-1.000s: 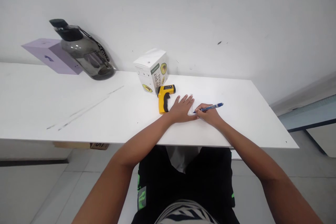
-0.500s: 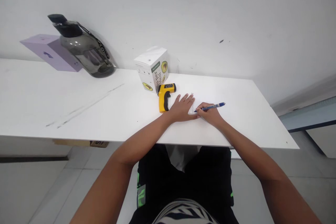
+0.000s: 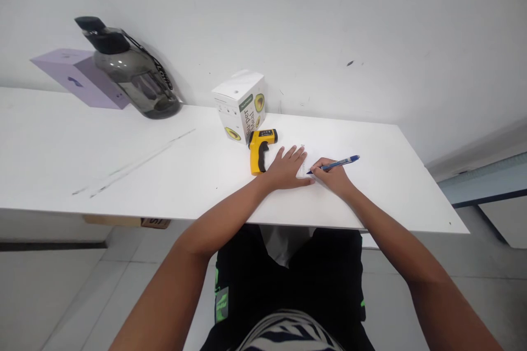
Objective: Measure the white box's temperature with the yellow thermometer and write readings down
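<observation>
"One blue pen (image 3: 345, 161): where is it, relative to the right hand (image 3: 331, 176)?"

"In its grasp. The barrel juts out past the fingers, on the side away from the left hand (image 3: 285, 171), and the tip slants down toward that hand's thumb. A piece of white paper (image 3: 303, 169) shows between the two hands."

"What is hard to make out?"

"The left hand covers part of the paper, whose outline blends into the white bench (image 3: 177, 175). Its marks are too small to read, and I cannot tell whether the pen tip touches it."

"And how are the hands held?"

"The right is pinched around the pen, near the tip. The left lies flat, palm down, fingers spread, on the paper. Just left of it lies a yellow gun-shaped device (image 3: 256, 154); behind that, farther from the hand, stands a white box (image 3: 239, 109) with avocado pictures."
</observation>
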Demonstrator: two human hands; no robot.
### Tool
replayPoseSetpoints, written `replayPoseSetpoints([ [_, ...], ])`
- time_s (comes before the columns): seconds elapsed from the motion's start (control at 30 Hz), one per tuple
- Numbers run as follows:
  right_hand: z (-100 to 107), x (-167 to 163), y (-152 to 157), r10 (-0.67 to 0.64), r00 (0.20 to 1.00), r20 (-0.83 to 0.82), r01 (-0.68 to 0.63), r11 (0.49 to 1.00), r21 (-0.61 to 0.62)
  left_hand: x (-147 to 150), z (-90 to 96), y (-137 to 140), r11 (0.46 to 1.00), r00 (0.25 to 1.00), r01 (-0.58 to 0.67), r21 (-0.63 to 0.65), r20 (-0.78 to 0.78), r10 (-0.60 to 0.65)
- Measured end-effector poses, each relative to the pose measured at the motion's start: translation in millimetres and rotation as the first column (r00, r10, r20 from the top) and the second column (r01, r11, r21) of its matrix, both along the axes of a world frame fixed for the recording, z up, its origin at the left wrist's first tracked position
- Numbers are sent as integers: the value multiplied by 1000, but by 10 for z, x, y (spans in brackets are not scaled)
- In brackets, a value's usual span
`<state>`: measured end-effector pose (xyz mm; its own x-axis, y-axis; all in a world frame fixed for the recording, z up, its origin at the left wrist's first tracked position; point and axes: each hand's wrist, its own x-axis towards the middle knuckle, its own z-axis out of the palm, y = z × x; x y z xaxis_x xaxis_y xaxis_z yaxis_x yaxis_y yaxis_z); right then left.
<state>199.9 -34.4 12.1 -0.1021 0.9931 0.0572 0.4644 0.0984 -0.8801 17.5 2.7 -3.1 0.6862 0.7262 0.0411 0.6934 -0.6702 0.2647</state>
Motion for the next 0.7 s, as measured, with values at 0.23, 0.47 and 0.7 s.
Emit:
replayPoseSetpoints([
  [0.23, -24, -17, -46, -88, 996, 16, 86, 989, 117, 6, 26, -2, 1000, 1000, -9, -18, -16, 9],
  [0.47, -79, 42, -51, -271, 916, 294, 124, 892, 435, -8, 26, -9, 1000, 1000, -9, -17, 8, 9],
  [0.7, -118, 244, 102, -457, 844, 280, 376, 877, 300, -3, 55, -41, 1000, 1000, -6, -22, -24, 5],
])
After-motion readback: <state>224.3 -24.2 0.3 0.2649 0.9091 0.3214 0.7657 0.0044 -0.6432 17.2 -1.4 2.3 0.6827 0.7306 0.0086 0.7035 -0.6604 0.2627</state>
